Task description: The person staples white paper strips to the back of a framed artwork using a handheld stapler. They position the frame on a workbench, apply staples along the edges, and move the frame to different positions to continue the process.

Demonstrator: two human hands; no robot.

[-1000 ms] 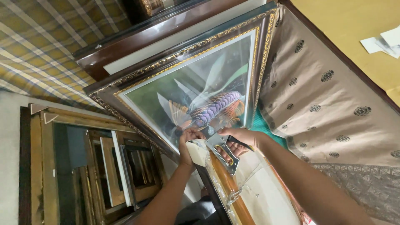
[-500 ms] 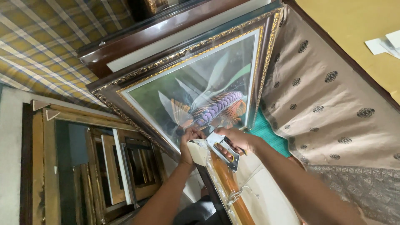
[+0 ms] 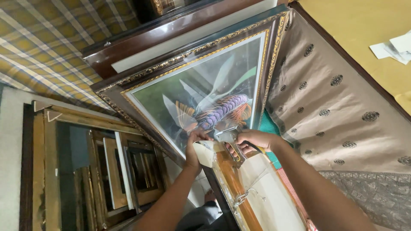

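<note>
Both hands have slid a little up and left since a moment ago, closer to the picture with the fish. Now my right hand (image 3: 252, 141) has its fingers wrapped tight on the metal staple gun (image 3: 230, 143) — its nose sits just past my fingertips, on the brown frame edge (image 3: 233, 184). My left hand (image 3: 193, 147) pinches the plastic wrap (image 3: 205, 155) at the corner, fingers closed, just beside the staple gun. The fish picture (image 3: 201, 92) leans right behind them.
</note>
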